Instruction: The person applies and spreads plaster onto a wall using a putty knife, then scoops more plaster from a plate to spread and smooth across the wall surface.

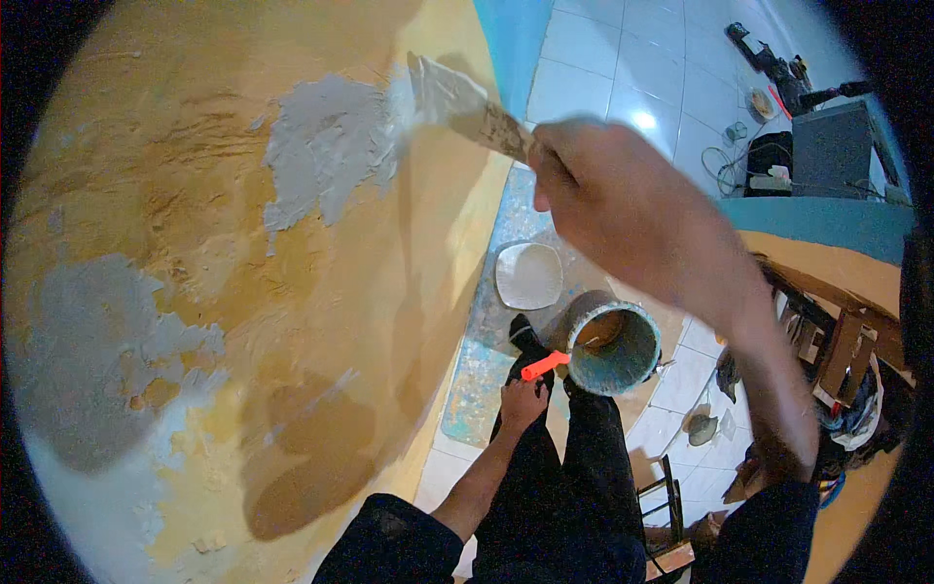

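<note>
My right hand (608,200) is closed around the handle of a putty knife (501,131), raised in front of the yellow wall (360,282). White putty coats its blade, which is beside the upper grey-white putty patch (331,141); I cannot tell whether it touches the wall. Lower down, my left hand (525,401) lies on my dark trouser leg with its fingers stretched forward. Just beyond those fingers is an orange-red handle (545,366), its end at the rim of a stained bucket (637,360). Brownish material shows inside the bucket.
A whitish square dish (528,275) lies on a paint-spattered board (477,389) beside the wall. Another large putty patch (88,350) covers the wall's lower left. At right are a grey box-shaped object (832,146), cables, wooden pieces (846,355) and clutter on white floor tiles (574,92).
</note>
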Available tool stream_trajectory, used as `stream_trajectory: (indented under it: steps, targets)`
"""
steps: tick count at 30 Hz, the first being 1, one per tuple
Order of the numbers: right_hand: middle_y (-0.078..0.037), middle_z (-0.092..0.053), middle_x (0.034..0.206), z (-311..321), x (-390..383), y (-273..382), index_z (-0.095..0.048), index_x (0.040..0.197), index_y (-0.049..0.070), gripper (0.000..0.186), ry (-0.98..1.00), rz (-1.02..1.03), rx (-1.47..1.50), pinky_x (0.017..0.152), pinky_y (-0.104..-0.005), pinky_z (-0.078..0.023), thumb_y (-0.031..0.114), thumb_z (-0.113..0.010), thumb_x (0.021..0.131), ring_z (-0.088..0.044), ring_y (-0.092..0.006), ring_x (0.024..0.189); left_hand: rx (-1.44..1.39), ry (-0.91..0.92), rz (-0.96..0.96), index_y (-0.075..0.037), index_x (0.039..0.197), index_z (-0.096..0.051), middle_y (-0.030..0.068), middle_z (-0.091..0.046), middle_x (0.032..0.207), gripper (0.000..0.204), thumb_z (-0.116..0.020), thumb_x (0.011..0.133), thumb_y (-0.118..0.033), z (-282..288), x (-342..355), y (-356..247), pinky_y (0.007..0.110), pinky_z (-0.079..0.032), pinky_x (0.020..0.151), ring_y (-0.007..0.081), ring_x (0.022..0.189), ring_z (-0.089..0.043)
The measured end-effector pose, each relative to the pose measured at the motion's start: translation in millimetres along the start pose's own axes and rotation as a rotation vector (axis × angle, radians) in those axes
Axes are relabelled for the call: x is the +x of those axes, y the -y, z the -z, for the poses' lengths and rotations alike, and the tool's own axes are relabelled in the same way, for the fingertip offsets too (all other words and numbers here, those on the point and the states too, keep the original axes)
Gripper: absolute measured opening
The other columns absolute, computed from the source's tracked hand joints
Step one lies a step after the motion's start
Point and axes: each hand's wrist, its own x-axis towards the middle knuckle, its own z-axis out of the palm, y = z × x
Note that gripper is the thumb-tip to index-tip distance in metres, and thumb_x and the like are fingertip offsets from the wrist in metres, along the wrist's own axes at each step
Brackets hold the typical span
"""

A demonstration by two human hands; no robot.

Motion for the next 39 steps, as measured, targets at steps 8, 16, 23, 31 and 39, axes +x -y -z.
stream_trajectory:
  steps: [8, 16, 23, 31, 39]
  targets:
    - [-0.019, -0.050, 0.092, -131.9, -34.6, 26.8, -0.034, 0.148, 0.003, 0.058, -0.371, -0.093, 0.629, 0.075, -0.0365, -0.047, -0.004, -0.051, 0.092, -0.056, -0.0322, 0.080, -0.224, -0.149, -0.148, -0.006, 0.108, -0.065, 0.0174, -0.066, 0.100, 0.030, -0.059, 0.089, -0.028, -20.1, 4.3, 5.8, 0.049, -0.048, 0.080, 0.0368, 0.092, -0.062]
    - [-0.020, -0.047, 0.104, -196.7, -4.2, 23.8, -0.027, 0.152, 0.004, 0.075, -0.580, 0.051, 0.706, 0.081, -0.0380, -0.047, -0.012, -0.054, 0.084, -0.051, -0.0335, 0.090, -0.153, -0.011, -0.133, -0.006, 0.107, -0.064, 0.0167, -0.067, 0.099, 0.031, -0.062, 0.087, -0.029, -21.8, 2.3, 10.4, 0.050, -0.047, 0.079, 0.0374, 0.091, -0.062]
    - [-0.022, -0.048, 0.109, -232.4, 7.3, 3.3, -0.028, 0.153, 0.010, 0.091, -0.576, 0.106, 0.633, 0.083, -0.0395, -0.047, -0.020, -0.051, 0.070, -0.050, -0.0359, 0.095, -0.132, 0.015, -0.120, -0.005, 0.105, -0.064, 0.0162, -0.067, 0.098, 0.031, -0.064, 0.086, -0.029, -15.3, -5.9, 25.2, 0.050, -0.047, 0.078, 0.0378, 0.090, -0.062]
    - [-0.021, -0.047, 0.111, -234.6, -11.9, -10.1, -0.038, 0.149, 0.008, 0.086, -0.621, 0.066, 0.690, 0.083, -0.0386, -0.048, -0.022, -0.050, 0.069, -0.051, -0.0349, 0.098, -0.140, 0.020, -0.126, -0.005, 0.104, -0.064, 0.0156, -0.067, 0.096, 0.032, -0.066, 0.084, -0.029, -11.1, -11.8, 32.2, 0.050, -0.047, 0.076, 0.0384, 0.089, -0.062]
    - [-0.018, -0.049, 0.112, -228.8, 24.3, -20.1, -0.042, 0.147, 0.012, 0.088, -0.694, 0.229, 0.630, 0.081, -0.0377, -0.049, -0.023, -0.052, 0.066, -0.052, -0.0333, 0.096, -0.044, -0.008, -0.050, -0.004, 0.100, -0.064, 0.0148, -0.067, 0.090, 0.028, -0.065, 0.084, -0.027, -4.4, -10.6, 22.3, 0.050, -0.047, 0.072, 0.0357, 0.086, -0.063]
